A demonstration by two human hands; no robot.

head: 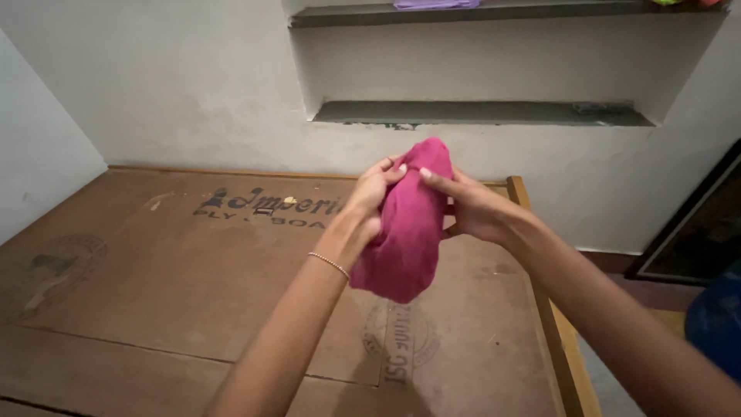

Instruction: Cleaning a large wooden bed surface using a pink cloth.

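A magenta cloth (405, 232) hangs bunched in the air above a brown plywood bed board (177, 293). My left hand (370, 194) grips its upper left side, a thin bead bracelet on that wrist. My right hand (472, 207) pinches the cloth's top from the right, fingers pressed into the fabric. The lower end of the cloth droops free below both hands.
The board's wooden frame edge (557, 340) runs along the right. A recessed wall shelf (478, 113) sits behind, with a purple item (436, 4) on the upper ledge. A dark framed panel (695, 224) and a blue object (718, 320) stand at the right.
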